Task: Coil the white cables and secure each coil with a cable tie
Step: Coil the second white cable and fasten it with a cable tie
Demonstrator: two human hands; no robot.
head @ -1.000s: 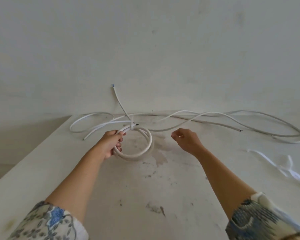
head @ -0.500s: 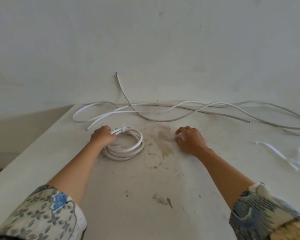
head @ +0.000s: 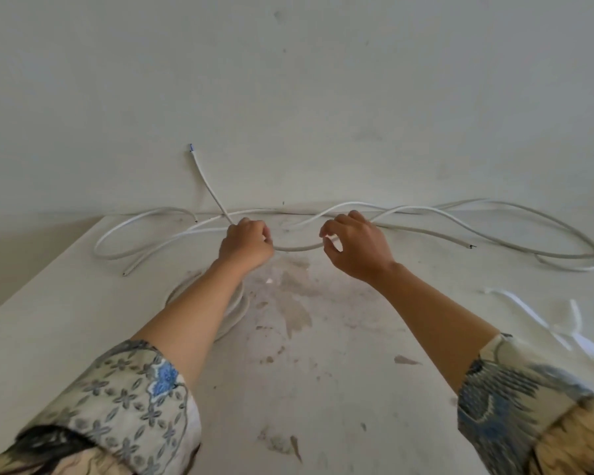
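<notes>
Patterned sleeves, left (head: 124,399) and right (head: 515,399): nearest the camera, both forearms bare beyond them and stretched forward over the surface.

Table (head: 323,389): white, flat, scuffed; its far edge meets the wall and its left edge runs off at an angle.

Stains (head: 295,303): brown blotches and flecks, thickest in the middle of the table between the two forearms.

Coiled cable (head: 239,308): white, several turns, lying flat on the table under the left forearm, which hides most of it.

Cable ties (head: 542,317): white strips, blurred, loose on the table at the right, well apart from both hands.

Left hand (head: 246,246): fingers curled tight in a fist round a loose cable (head: 295,249), near the table's far edge.

Right hand (head: 360,250): just beside the left, fingers bent, thumb and forefinger closing on the same cable; how firmly cannot be told. The cable sags in a short arc between the hands.

Free end (head: 203,176): rises from the left fist and leans on the wall, blue-tipped.

Other loose cables (head: 467,245): white, in long loops along the far edge.

Wall (head: 323,97): plain, off-white, lightly marked.
</notes>
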